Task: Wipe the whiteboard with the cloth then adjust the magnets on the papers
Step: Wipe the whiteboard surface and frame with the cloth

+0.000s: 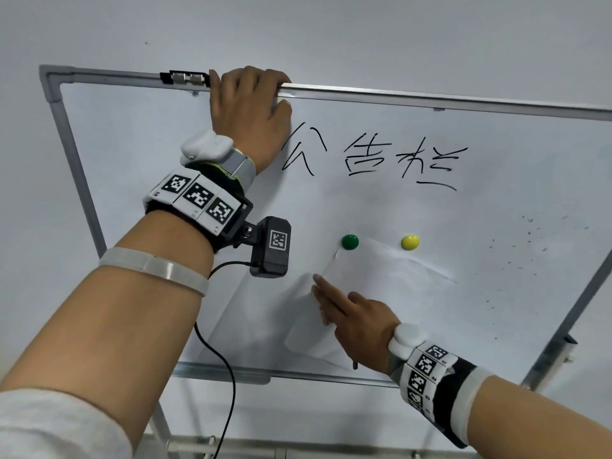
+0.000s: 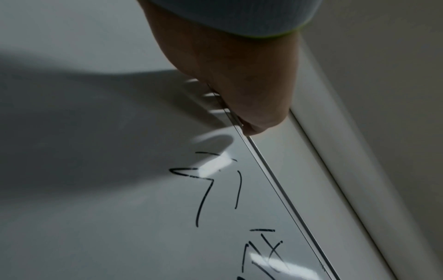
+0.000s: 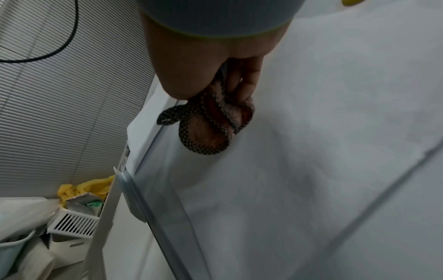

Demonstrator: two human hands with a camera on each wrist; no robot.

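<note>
We see the whiteboard [image 1: 139,134] in its grey metal frame, with black handwriting [image 1: 371,157] across its upper middle. Below that, a green magnet [image 1: 349,242] and a yellow magnet [image 1: 410,242] sit side by side, apart, at the top edge of a white paper [image 1: 390,283] lying flat on it. Small dark specks [image 1: 526,246] dot the right part.

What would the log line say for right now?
left hand: grips whiteboard top frame | right hand: holds cloth, fingers on paper | magnets: untouched
</note>
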